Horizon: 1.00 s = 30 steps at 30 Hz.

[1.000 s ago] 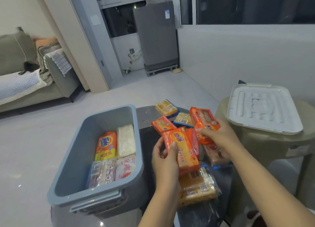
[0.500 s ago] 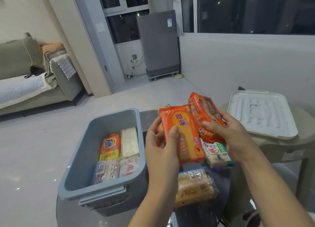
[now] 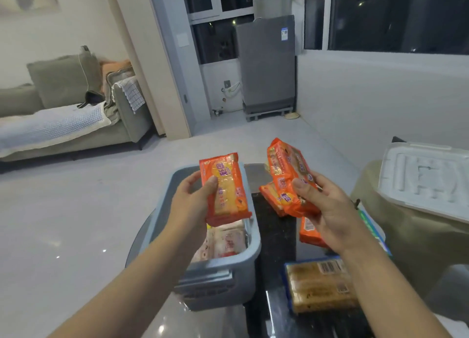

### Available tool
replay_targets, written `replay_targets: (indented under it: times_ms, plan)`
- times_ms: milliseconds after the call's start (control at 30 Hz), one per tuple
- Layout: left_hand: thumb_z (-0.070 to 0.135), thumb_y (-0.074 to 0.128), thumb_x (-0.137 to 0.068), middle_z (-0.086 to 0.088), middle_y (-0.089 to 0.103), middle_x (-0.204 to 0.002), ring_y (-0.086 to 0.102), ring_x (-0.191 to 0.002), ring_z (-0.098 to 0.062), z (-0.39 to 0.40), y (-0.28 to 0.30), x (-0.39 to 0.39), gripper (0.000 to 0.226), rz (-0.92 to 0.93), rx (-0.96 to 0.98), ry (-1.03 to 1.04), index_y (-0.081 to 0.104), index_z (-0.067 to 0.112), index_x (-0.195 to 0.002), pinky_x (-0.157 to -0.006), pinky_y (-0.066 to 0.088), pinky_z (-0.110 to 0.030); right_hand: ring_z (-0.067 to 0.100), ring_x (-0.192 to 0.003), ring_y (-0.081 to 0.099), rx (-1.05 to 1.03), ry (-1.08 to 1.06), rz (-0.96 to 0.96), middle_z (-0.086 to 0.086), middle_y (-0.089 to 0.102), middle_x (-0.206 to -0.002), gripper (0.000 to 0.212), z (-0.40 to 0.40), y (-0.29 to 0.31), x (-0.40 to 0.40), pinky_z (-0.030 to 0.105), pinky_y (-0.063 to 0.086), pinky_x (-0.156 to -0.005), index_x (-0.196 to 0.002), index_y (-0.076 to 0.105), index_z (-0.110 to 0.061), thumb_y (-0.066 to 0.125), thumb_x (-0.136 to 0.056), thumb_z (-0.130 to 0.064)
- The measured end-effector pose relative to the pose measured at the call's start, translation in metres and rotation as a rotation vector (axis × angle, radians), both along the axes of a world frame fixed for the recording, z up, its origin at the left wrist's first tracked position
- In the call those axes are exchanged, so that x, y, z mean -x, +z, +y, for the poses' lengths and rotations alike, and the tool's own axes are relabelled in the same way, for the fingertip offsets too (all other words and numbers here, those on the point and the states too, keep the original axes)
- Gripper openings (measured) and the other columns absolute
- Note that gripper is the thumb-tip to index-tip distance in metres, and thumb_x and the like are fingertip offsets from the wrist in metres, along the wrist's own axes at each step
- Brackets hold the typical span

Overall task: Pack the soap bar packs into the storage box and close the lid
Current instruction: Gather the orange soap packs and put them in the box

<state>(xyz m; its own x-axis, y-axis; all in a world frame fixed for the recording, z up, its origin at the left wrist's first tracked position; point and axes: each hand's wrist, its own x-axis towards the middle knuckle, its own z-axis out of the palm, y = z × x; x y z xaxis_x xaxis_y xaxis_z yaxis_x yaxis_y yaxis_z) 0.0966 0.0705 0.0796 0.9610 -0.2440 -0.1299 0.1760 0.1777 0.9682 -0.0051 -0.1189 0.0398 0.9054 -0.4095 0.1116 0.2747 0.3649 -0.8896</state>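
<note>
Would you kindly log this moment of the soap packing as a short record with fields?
left hand: holds one orange soap pack above the storage box
right hand: holds orange packs over the dark table
box contents: pale packs on the bottom
unpacked: tan pack on the table
lid: off, lying on the beige stool to the right

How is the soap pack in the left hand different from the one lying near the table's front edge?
The orange pack is held upright over the grey box by the left hand; the tan pack lies flat on the table, untouched. The tan pack's wrapper looks clear, the orange printed. Both are plastic-wrapped.
</note>
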Motion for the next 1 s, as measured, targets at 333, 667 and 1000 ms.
replay_targets:
  times_ms: [333,667,1000]
  plan:
    - [0.010,0.058,-0.092,-0.012,0.066,-0.096,0.061,-0.068,-0.019,-0.010,-0.032,-0.058,0.036,0.207,-0.355,-0.127,0.054,0.003,-0.126,-0.056,0.051,-0.028,0.016,-0.093,0.071,0.061,-0.012,0.055,-0.001,0.074,-0.105,0.075,0.033,-0.015,-0.043,0.022,0.056,-0.066,-0.117,0.061,-0.021,0.082,-0.047,-0.040]
    - [0.014,0.069,-0.083,-0.016,0.072,-0.098,0.067,-0.083,-0.029,-0.028,-0.051,-0.072,0.013,0.006,-0.516,-0.089,0.070,0.007,-0.095,-0.086,0.056,-0.047,0.016,-0.097,0.069,0.024,-0.026,0.080,0.002,0.072,-0.109,0.080,0.034,-0.021,-0.050,0.026,0.056,-0.075,-0.124,0.058,-0.018,0.079,-0.050,-0.042]
    - [0.028,0.061,-0.090,-0.011,0.072,-0.107,0.068,-0.098,-0.028,-0.023,-0.049,-0.074,0.023,-0.044,-0.676,-0.220,0.069,0.012,-0.104,-0.091,0.054,-0.039,0.015,-0.093,0.071,0.079,-0.013,0.091,0.000,0.074,-0.104,0.071,0.043,-0.019,-0.049,0.024,0.057,-0.071,-0.114,0.062,-0.022,0.078,-0.050,-0.049]
